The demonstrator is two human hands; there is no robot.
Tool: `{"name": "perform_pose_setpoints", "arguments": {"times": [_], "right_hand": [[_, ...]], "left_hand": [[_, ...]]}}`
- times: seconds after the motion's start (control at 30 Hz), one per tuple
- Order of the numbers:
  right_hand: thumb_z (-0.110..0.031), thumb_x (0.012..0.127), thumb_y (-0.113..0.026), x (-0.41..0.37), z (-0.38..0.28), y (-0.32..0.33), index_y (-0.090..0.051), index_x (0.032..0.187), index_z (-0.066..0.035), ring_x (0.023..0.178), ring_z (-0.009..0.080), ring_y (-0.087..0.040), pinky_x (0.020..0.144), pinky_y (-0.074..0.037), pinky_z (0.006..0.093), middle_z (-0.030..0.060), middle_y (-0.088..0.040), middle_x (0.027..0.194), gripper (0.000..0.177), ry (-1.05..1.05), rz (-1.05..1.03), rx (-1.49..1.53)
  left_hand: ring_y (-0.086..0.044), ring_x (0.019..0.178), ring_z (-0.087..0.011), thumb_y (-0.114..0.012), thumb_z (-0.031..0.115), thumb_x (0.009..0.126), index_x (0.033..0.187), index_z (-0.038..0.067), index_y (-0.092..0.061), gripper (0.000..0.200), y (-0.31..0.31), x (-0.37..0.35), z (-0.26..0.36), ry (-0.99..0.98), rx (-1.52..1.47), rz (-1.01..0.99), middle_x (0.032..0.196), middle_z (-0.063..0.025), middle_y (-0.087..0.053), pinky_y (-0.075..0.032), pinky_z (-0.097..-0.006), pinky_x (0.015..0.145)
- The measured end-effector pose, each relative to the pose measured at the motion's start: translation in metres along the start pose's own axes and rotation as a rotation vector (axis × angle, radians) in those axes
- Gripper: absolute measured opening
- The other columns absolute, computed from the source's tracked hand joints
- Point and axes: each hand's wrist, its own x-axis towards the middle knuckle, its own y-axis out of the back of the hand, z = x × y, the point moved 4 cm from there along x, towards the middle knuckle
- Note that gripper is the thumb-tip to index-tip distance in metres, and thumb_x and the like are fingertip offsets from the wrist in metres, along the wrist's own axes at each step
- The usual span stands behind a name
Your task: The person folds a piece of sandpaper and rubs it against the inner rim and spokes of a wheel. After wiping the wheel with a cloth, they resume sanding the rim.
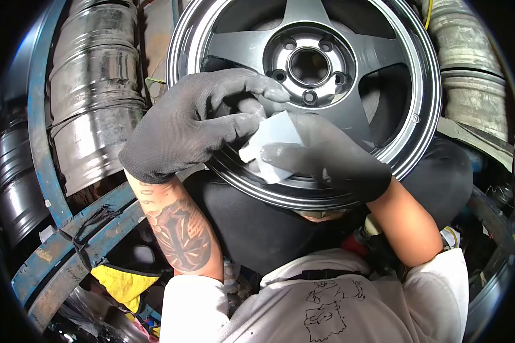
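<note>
In the head view, the right hand (340,154), in a dark glove, grips a folded pale sheet (279,134) over the lower face of a five-spoke wheel (349,110), which lies at the dark-clad legs (252,228). The gloved left hand (180,123) curls loosely, fingertips beside the sheet; whether they pinch it, I cannot tell. A yellow cloth (123,284) hangs near the blue metal frame (40,131).

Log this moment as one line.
right gloved hand: holding white sheet | left gloved hand: at sheet's edge, grip unclear | wheel: beneath both hands
</note>
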Motion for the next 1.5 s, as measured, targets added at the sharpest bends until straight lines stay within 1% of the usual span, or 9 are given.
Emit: {"name": "perform_pose_setpoints", "arguments": {"times": [0.1, 0.17, 0.23, 0.27, 0.4, 0.7, 1.1, 1.4, 1.5], "right_hand": [[-0.022, 0.098, -0.065, -0.009, -0.013, 0.002, -0.065, 0.12, 0.004, 0.094, 0.0151, -0.068, 0.088, -0.053, 0.0315, 0.0105, -0.073, 0.105, 0.034, -0.076, -0.022, -0.023], [-0.021, 0.094, -0.067, -0.004, -0.004, 0.005, -0.066, 0.115, 0.002, 0.089, 0.0227, -0.069, 0.083, -0.053, 0.036, 0.0132, -0.072, 0.098, 0.032, 0.022, 0.036, -0.352], [-0.02, 0.092, -0.068, -0.004, -0.002, 0.009, -0.066, 0.113, 0.001, 0.087, 0.0291, -0.069, 0.082, -0.053, 0.0402, 0.0154, -0.069, 0.094, 0.03, 0.097, 0.106, -0.754], [-0.018, 0.089, -0.069, -0.007, 0.015, 0.01, -0.067, 0.11, -0.002, 0.086, 0.0371, -0.067, 0.079, -0.053, 0.047, 0.0186, -0.066, 0.089, 0.027, 0.367, 0.199, -0.974], [-0.017, 0.09, -0.065, -0.009, 0.038, 0.004, -0.07, 0.101, -0.003, 0.084, 0.0385, -0.069, 0.078, -0.054, 0.051, 0.0197, -0.068, 0.088, 0.018, 0.158, 0.023, -1.037], [-0.022, 0.096, -0.06, -0.01, 0.054, -0.006, -0.073, 0.089, -0.007, 0.071, 0.0345, -0.066, 0.067, -0.054, 0.0469, 0.0167, -0.064, 0.077, 0.021, 0.188, -0.11, -1.228], [-0.017, 0.085, -0.065, -0.003, 0.08, -0.013, -0.071, 0.105, -0.015, 0.069, 0.0251, -0.061, 0.063, -0.048, 0.039, 0.0067, -0.056, 0.074, 0.021, 0.449, 0.156, -1.09], [-0.014, 0.087, -0.063, -0.001, 0.078, -0.015, -0.069, 0.094, -0.013, 0.072, 0.0268, -0.063, 0.065, -0.049, 0.0419, 0.0076, -0.057, 0.075, 0.01, 0.327, 0.179, -1.009], [-0.013, 0.087, -0.062, -0.014, 0.065, -0.008, -0.071, 0.1, -0.012, 0.074, 0.0285, -0.063, 0.066, -0.05, 0.043, 0.0091, -0.058, 0.078, 0.015, 0.262, 0.0, -1.15]], "left_hand": [[-0.068, 0.103, -0.0147, -0.074, 0.014, 0.091, 0.131, -0.002, -0.066, 0.043, 0.0, -0.003, 0.0, -0.076, -0.022, 0.024, 0.116, -0.0108, -0.07, -0.053, -0.0295, 0.095], [-0.066, 0.105, -0.0139, -0.073, 0.016, 0.093, 0.131, -0.001, -0.066, 0.042, 0.01, -0.005, 0.006, 0.047, 0.091, 0.167, 0.115, -0.0086, -0.071, -0.051, -0.0285, 0.096], [-0.066, 0.106, -0.0145, -0.069, 0.016, 0.096, 0.133, -0.001, -0.065, 0.041, 0.019, -0.004, 0.004, -0.118, 0.341, 0.416, 0.112, -0.008, -0.072, -0.049, -0.0278, 0.097], [-0.065, 0.107, -0.0143, -0.066, 0.018, 0.099, 0.135, -0.001, -0.064, 0.04, 0.025, -0.009, 0.002, -0.052, 0.334, 0.481, 0.111, -0.0079, -0.073, -0.048, -0.0273, 0.099], [-0.065, 0.109, -0.0148, -0.065, 0.025, 0.102, 0.137, 0.002, -0.064, 0.042, 0.039, -0.018, -0.014, 0.068, 0.318, 0.535, 0.114, -0.0068, -0.071, -0.048, -0.0289, 0.1], [-0.065, 0.106, -0.0138, -0.065, 0.023, 0.103, 0.133, 0.001, -0.066, 0.037, 0.031, -0.021, -0.012, 0.068, 0.35, 0.565, 0.117, -0.0088, -0.071, -0.05, -0.0267, 0.095], [-0.066, 0.105, -0.0171, -0.065, 0.035, 0.102, 0.138, 0.007, -0.065, 0.046, 0.033, -0.024, -0.016, 0.111, 0.416, 0.526, 0.118, -0.0093, -0.068, -0.053, -0.0297, 0.093], [-0.065, 0.107, -0.0168, -0.063, 0.034, 0.103, 0.138, 0.006, -0.064, 0.044, 0.031, -0.023, -0.017, 0.117, 0.47, 0.492, 0.118, -0.0094, -0.068, -0.051, -0.0302, 0.096], [-0.065, 0.109, -0.0174, -0.062, 0.032, 0.103, 0.137, 0.005, -0.064, 0.044, 0.029, -0.02, -0.014, 0.064, 0.471, 0.487, 0.12, -0.0098, -0.068, -0.05, -0.0304, 0.097]]}}
